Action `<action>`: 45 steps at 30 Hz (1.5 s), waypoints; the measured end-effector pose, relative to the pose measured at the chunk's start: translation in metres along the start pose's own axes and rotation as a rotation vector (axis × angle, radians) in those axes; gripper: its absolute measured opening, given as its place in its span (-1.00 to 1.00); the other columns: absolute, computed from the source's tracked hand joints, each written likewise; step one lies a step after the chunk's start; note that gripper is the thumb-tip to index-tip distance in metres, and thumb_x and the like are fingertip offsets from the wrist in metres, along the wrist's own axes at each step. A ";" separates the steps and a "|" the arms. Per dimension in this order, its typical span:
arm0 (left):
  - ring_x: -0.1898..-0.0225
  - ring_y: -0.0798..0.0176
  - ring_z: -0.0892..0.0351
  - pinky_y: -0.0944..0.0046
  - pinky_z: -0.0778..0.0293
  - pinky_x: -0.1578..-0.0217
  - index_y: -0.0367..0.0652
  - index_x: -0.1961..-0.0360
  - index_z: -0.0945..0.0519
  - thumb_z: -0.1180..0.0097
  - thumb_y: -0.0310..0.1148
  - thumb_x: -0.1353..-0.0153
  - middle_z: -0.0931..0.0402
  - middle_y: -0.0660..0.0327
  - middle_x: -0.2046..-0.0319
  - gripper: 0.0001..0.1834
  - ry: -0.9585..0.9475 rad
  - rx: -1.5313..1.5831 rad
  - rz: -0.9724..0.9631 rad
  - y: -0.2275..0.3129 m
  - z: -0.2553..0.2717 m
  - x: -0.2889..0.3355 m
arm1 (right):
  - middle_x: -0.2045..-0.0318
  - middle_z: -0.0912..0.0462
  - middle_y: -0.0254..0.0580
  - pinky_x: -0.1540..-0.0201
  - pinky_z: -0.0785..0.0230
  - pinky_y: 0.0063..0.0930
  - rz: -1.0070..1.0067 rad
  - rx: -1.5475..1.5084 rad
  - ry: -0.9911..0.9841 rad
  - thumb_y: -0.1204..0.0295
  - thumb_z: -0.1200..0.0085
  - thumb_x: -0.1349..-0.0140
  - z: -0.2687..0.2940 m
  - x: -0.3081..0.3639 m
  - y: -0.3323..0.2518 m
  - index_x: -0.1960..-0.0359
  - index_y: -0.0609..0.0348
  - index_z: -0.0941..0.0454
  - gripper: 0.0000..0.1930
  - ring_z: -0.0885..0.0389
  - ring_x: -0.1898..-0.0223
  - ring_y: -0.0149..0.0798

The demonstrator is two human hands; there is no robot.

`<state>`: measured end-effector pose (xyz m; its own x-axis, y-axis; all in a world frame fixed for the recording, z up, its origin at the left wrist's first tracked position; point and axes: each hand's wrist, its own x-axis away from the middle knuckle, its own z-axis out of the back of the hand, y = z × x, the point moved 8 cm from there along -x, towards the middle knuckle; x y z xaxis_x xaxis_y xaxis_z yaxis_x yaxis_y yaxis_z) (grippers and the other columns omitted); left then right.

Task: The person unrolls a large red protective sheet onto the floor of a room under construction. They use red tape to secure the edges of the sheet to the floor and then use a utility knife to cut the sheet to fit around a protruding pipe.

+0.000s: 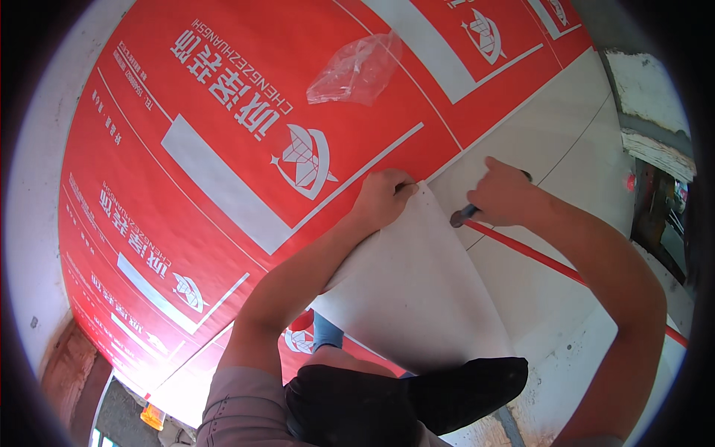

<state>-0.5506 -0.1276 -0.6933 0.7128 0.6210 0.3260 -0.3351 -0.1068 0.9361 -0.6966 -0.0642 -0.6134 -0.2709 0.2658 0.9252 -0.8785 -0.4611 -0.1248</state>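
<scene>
A person crouches over a large red printed floor sheet (223, 149), folding back one corner so that its plain white underside (410, 283) shows. The left hand (383, 197) is closed on the lifted corner, pinching the edge between thumb and fingers at the point where the fold begins; the fingertips themselves are tucked behind the sheet and hard to make out. The left forearm runs up from the lower edge, bent at the elbow and angled to the right.

The right hand (503, 195) is shut around a small tool (463, 216) with a dark handle and a grey tip. Only the tip and a short stretch of handle emerge from the fist, so what kind of tool it is cannot be told. It sits just beside the folded corner, over pale floor tiles (566, 141). The right arm arcs in from the lower right, elbow high, wrist turned inward.

A thin red strip (536, 257) runs along the tiles beneath the right forearm, partly covered by the arm and cut off towards the rim. A crumpled clear plastic bag (357, 71) lies on the sheet well apart from both hands. The person's dark shoe (469, 387) rests on the folded white flap; knee and clothing hide the sheet's lower edge. The right margin is dark and blurred.
</scene>
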 end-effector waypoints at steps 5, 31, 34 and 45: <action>0.48 0.28 -0.51 0.25 -0.42 0.41 -0.33 0.35 -0.67 -0.24 -0.41 -0.20 -0.61 0.11 0.48 -0.85 0.010 -0.013 0.035 -0.006 -0.003 -0.001 | 0.62 -0.58 -0.31 -0.01 -0.17 -0.39 0.012 0.082 -0.020 0.11 -0.10 -0.26 -0.009 -0.025 -0.013 0.55 -0.01 -0.63 -0.69 -0.54 0.49 -0.24; 0.44 0.31 -0.52 0.29 -0.44 0.36 -0.33 0.33 -0.67 -0.24 -0.39 -0.20 -0.62 0.11 0.48 -0.83 -0.011 -0.050 0.089 -0.009 -0.005 -0.008 | 0.61 -0.59 -0.41 0.00 -0.12 -0.41 -0.073 0.020 -0.017 0.19 -0.14 -0.25 -0.046 0.041 -0.005 0.51 -0.09 -0.60 -0.79 -0.54 0.49 -0.34; 0.36 0.28 -0.56 0.28 -0.47 0.30 -0.32 0.25 -0.66 -0.26 -0.37 -0.20 -0.63 0.09 0.38 -0.80 -0.054 -0.088 0.070 -0.011 -0.011 -0.013 | 0.60 -0.56 -0.40 0.04 -0.13 -0.41 -0.169 0.112 -0.001 0.24 -0.15 -0.25 -0.039 0.056 -0.008 0.52 -0.05 -0.57 -0.80 -0.53 0.50 -0.35; -0.11 -0.06 -0.50 0.04 -0.45 -0.06 -0.33 -0.17 -0.39 -0.27 -0.21 -0.18 -0.48 -0.10 -0.08 -0.39 -0.302 -0.276 0.368 0.019 -0.017 0.000 | 0.59 -0.49 -0.24 0.25 -0.27 -0.32 -0.538 -0.501 0.775 0.29 -0.27 -0.14 -0.019 0.185 -0.045 0.39 0.09 -0.43 -0.75 -0.52 0.53 -0.18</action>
<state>-0.5673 -0.1168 -0.6778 0.6491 0.3267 0.6869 -0.7162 -0.0418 0.6966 -0.7146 0.0218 -0.4436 0.1794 0.8779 0.4440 -0.9709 0.2309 -0.0642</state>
